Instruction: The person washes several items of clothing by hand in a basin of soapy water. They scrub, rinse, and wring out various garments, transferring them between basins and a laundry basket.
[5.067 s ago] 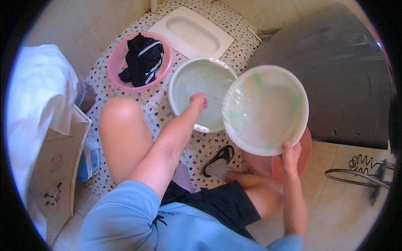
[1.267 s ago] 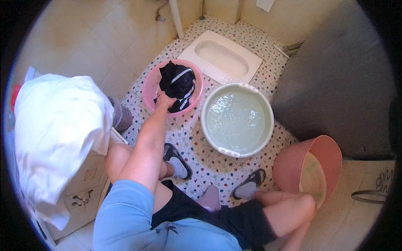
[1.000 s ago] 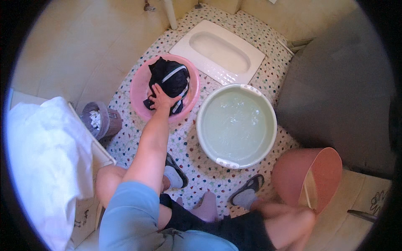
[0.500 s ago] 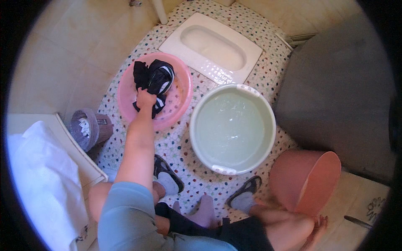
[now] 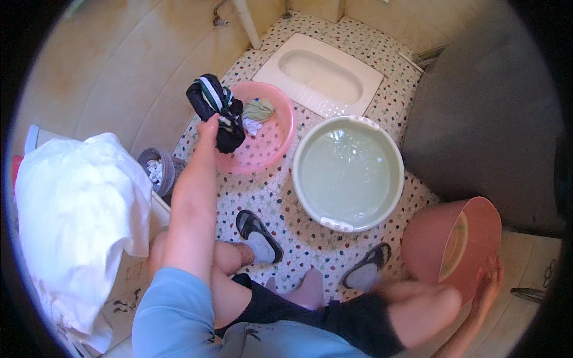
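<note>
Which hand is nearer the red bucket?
Right: the right hand is at the rim of the bucket; the left hand is far off to its left, gripping black clothing by the pink basin.

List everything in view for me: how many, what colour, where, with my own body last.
Striped garment: one, black and white, in left hand
Pink basin: one, pink, left of centre
Cloths: at least two, greenish and white, in pink basin
Water basin: one, pale green, centre
Bucket: one, reddish pink, lower right
Waste bin: one, greyish purple, left
Sheet: one, white, far left
Squat toilet: one, white, top centre
Pipe: one, white, top left
Tap: one, greyish, beside pipe
Panel: one, dark grey, right
Unclear object: one, mauve, lower centre
Floor: one, speckled white, below
Sandals: two, dark, below centre
Shirt: one, blue, bottom
Legs: two, bare-kneed, bottom
Left hand: one, bare, gripping garment
Right hand: one, bare, beside bucket
</note>
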`<state>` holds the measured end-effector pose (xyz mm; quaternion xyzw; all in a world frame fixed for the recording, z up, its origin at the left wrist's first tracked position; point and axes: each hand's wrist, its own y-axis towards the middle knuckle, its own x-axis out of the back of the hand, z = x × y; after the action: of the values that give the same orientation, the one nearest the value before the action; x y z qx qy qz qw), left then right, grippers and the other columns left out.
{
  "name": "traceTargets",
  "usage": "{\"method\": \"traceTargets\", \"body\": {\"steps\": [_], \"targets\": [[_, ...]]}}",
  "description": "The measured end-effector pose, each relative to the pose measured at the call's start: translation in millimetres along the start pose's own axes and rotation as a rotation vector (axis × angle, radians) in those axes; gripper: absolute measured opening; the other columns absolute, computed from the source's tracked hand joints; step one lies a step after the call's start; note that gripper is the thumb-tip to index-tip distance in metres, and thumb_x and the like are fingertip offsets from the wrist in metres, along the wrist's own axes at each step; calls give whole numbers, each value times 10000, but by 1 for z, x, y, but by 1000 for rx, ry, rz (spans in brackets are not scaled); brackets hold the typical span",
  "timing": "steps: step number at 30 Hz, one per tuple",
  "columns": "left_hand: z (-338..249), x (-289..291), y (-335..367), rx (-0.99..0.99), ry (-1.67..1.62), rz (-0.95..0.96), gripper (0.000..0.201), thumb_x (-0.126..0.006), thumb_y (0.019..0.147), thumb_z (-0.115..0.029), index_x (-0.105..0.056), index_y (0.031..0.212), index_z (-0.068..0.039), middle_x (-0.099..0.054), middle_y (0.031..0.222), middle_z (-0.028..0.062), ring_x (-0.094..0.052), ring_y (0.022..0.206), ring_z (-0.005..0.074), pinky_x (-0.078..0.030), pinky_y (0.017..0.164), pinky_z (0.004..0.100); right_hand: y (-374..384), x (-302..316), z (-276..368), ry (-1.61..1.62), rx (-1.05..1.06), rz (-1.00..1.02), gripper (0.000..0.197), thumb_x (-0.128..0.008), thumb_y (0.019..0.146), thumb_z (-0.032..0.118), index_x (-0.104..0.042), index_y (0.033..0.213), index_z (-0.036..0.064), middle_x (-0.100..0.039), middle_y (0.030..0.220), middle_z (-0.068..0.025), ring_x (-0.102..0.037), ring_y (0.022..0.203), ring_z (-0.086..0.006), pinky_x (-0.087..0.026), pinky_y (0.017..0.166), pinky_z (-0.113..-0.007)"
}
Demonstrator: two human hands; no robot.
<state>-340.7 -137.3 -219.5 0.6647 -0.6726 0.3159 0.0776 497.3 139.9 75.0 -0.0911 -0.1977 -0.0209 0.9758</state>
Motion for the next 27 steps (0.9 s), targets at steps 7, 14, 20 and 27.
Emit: {"method": "traceTargets", "body": {"steps": [7, 14, 20, 27], "targets": [[-33, -18, -84, -39, 503, -551, 544, -672, 724, -243, -551, 1222, -62, -508, 1316, 82, -505, 1182, 323, -392, 1005, 476, -16, -20, 24, 42, 91, 34, 542, -543, 967, 327, -393, 1426, 83, -537, 1332, -109, -600, 1004, -157, -473, 876, -300], [-1, -81, 3, -767, 624, 89, 374, -673, 725, -219, -650, 1063, -62, -618, 1174, 202, -582, 1104, 351, -474, 917, 470, 13, -14, -3, -180, -110, -19, 465, -509, 972, 242, -432, 1392, 59, -528, 1331, -156, -574, 1119, -233, -488, 916, -353], [-10, -141, 15, -449, 997, 264, 1085, -848, 586, -457, -275, 1446, -126, -482, 1384, 122, -445, 1275, 364, -397, 1005, 553, -33, -97, 61, -347, -23, 85, 566, -461, 991, 392, -424, 1388, -9, -555, 1314, -173, -595, 1086, -315, -494, 920, -434], [-6, -160, 34, -435, 1085, 288, 1041, -875, 540, -454, -361, 1395, -153, -493, 1353, 113, -441, 1275, 315, -383, 1000, 560, -82, -196, 124, -793, 334, 149, 464, -479, 1002, 267, -450, 1373, -10, -590, 1261, -172, -649, 973, -283, -558, 798, -354]]}}
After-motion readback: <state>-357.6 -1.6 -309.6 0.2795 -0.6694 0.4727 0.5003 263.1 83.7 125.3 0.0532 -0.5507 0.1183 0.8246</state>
